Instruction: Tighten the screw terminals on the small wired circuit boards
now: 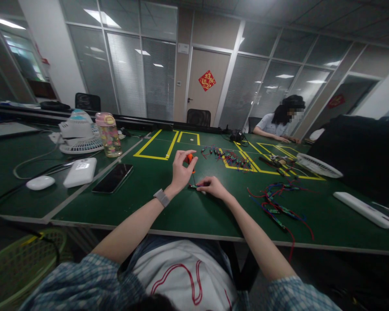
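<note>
My left hand (pixel 182 169) is raised above the green table (pixel 188 211), its fingers pinched round the orange handle of a small screwdriver (pixel 189 160) that stands upright, tip down. My right hand (pixel 213 186) rests on the table just right of it, fingers closed on a small green circuit board (pixel 193 186) under the screwdriver's tip. A watch sits on my left wrist.
A phone (pixel 113 177), white power bank (pixel 80 172), mouse (pixel 40 182), pink bottle (pixel 109 134) and desk fan (pixel 78 134) lie left. Piles of wired boards (pixel 276 206) sit right and further back (pixel 231 158). A white bar (pixel 365 209) lies far right. Another person (pixel 280 122) sits opposite.
</note>
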Demonstrator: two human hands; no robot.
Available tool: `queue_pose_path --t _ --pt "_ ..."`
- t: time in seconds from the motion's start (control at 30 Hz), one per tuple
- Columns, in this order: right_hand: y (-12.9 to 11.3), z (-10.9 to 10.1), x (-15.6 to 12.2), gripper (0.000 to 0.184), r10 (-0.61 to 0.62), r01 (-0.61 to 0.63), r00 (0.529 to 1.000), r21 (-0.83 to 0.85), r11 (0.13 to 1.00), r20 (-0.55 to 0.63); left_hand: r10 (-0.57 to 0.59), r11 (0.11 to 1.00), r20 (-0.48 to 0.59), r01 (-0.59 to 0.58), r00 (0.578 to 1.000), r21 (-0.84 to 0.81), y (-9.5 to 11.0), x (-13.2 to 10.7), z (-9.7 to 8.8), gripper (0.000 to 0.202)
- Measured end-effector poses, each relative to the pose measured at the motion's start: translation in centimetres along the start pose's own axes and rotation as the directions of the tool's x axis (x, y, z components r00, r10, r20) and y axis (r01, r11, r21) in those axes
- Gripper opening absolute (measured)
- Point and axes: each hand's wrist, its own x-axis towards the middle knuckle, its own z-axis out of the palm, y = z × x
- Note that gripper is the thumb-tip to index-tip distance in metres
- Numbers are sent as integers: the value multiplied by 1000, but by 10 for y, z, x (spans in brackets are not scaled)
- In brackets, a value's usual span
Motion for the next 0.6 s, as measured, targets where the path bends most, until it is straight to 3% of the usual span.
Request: queue_pose_path --t 0.27,0.6 --pt "-2 -1 -1 23 -2 2 1000 -8 1000 -3 -13 998 40 16 999 -62 -4 1 -1 32" --pt "-3 -1 -1 23 -7 7 1000 -14 1000 -5 -7 1000 15 7 1000 2 -3 2 -1 21"
